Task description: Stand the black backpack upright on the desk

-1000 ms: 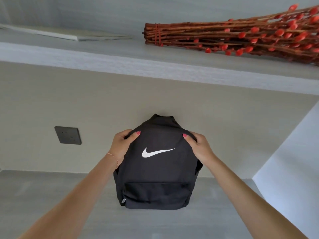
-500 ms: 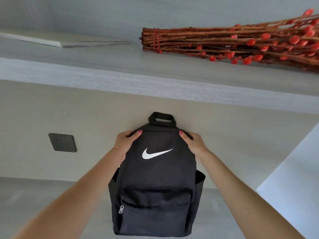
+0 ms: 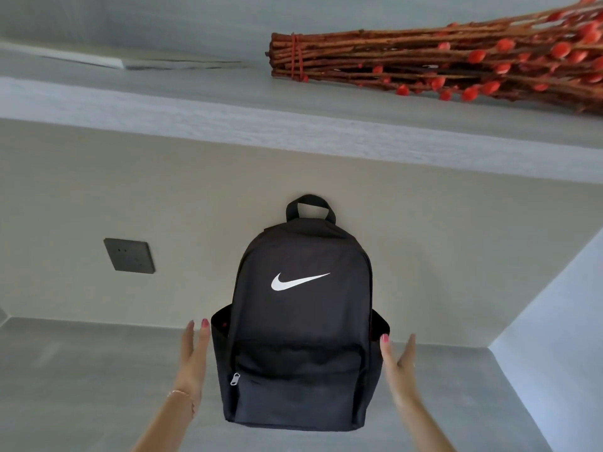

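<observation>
Black backpack (image 3: 301, 321) stands upright on bench (image 3: 81, 370), between the fingers. Left hand (image 3: 192, 360) and right hand (image 3: 399, 367) spread, apart from it. Release step; next: confirm it stays balanced.

Beige wall (image 3: 424, 256) with dark socket (image 3: 129, 255) beneath grey shelf (image 3: 228, 119), perhaps wooden.

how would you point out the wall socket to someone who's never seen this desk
Start at the black backpack standing on the grey desk against the beige wall. Look left of it: the wall socket is a dark square plate set flat in the wall, above the desk and below the shelf.
</observation>
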